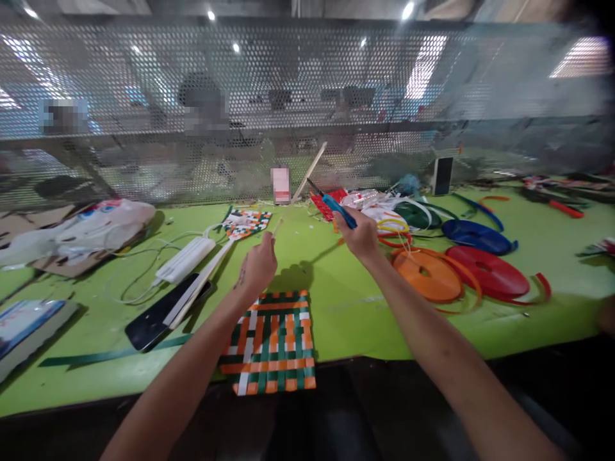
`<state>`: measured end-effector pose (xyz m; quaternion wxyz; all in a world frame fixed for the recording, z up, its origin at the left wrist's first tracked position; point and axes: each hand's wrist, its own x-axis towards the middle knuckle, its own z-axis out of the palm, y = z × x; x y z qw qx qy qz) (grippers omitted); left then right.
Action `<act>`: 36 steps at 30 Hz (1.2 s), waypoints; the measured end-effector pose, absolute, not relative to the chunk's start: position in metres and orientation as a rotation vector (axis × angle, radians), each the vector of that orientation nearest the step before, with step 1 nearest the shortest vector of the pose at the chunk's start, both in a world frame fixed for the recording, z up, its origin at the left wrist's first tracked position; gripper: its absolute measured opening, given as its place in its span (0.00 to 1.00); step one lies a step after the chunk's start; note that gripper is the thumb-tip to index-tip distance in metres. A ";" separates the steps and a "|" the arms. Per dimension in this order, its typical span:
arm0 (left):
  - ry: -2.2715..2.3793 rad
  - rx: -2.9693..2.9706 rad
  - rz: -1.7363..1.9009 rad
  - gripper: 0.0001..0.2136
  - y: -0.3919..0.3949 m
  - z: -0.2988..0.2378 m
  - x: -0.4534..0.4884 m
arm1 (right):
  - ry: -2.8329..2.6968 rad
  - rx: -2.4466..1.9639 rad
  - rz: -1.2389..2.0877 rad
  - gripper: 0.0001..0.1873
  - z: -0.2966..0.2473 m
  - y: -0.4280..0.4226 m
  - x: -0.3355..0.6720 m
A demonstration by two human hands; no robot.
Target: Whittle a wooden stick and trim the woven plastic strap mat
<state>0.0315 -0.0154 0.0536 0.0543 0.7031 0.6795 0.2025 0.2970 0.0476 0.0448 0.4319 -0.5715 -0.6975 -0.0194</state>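
My left hand [259, 261] is closed around a thin pale stick [277, 226], its tip pointing up. In my right hand [360, 234] is a blue-handled tool with a thin dark shaft [339, 210], angled up and to the left; its exact kind is unclear. Below my left hand lies a woven mat of orange, green and white strips [278, 339], reaching over the table's front edge. Farther back is a small woven fan [247, 222] in the same colours, its pale handle [202, 282] resting across a dark phone [166, 314].
Orange [427, 275], red [487, 272] and blue [473, 235] strip coils lie on the right. A white power strip [185, 259], plastic bag [113, 221] and green strip [110, 354] are on the left. Behind the green table [355, 326] stands a perforated metal screen [288, 70].
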 end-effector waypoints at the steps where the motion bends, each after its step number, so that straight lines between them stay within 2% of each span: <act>1: 2.073 2.134 0.592 0.15 -0.015 0.054 0.031 | -1.714 -1.427 -0.077 0.30 0.044 0.049 0.299; 7: 2.103 2.259 0.518 0.17 -0.015 0.056 0.023 | -1.549 -1.600 -0.135 0.29 0.034 0.061 0.311; 16: 2.078 2.514 0.434 0.18 -0.010 0.050 0.017 | -1.819 -1.722 -0.078 0.33 0.025 0.063 0.306; 24: 1.985 2.498 0.423 0.17 -0.011 0.048 0.018 | -1.774 -1.912 -0.305 0.35 0.034 0.067 0.321; 36: 1.943 2.444 0.449 0.17 -0.010 0.049 0.018 | -1.848 -1.912 -0.284 0.36 0.038 0.070 0.319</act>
